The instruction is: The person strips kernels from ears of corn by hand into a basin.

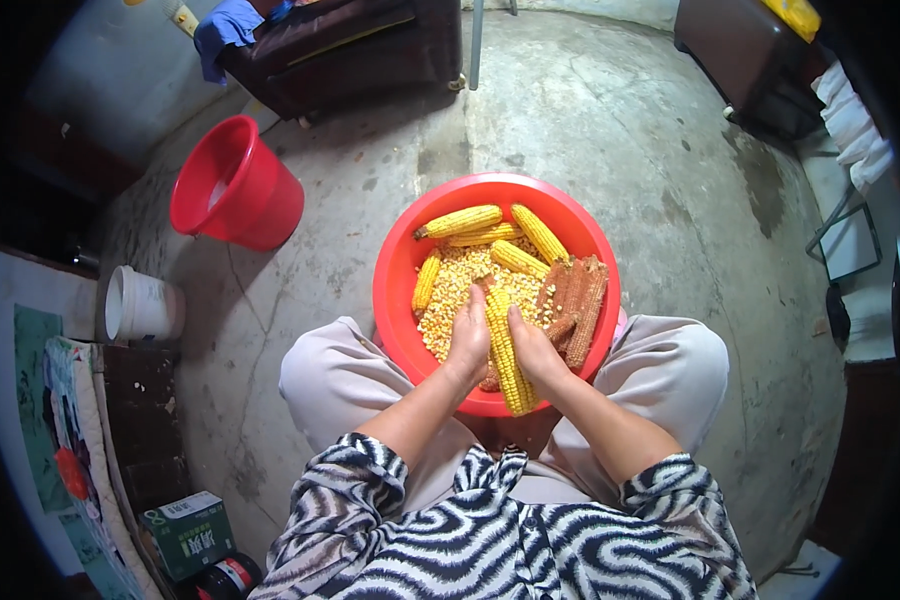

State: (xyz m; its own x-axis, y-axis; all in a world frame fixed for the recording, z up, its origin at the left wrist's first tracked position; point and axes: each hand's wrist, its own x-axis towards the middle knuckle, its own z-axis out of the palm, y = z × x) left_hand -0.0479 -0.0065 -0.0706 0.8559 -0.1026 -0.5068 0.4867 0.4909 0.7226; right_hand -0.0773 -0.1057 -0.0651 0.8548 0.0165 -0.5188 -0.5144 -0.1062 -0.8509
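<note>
A wide red plastic basin (392,281) stands between my knees. Over its near side, my right hand (534,346) grips a yellow ear of corn (511,360), which slants towards me past the rim. My left hand (468,336) presses against the ear's left side, around what looks like a reddish bare corn cob (489,380), mostly hidden by the hand. Loose corn kernels (457,274) cover the basin's bottom. Several whole ears (461,221) lie on them at the far and left sides. Bare cobs (586,311) are piled at the right.
A red bucket (277,199) stands on the concrete floor (330,277) at the far left, and a white bucket (150,304) nearer. Beyond the basin is a dark sofa (345,56). A green box (191,532) sits at the lower left; a dark brown seat (750,67) is at the far right.
</note>
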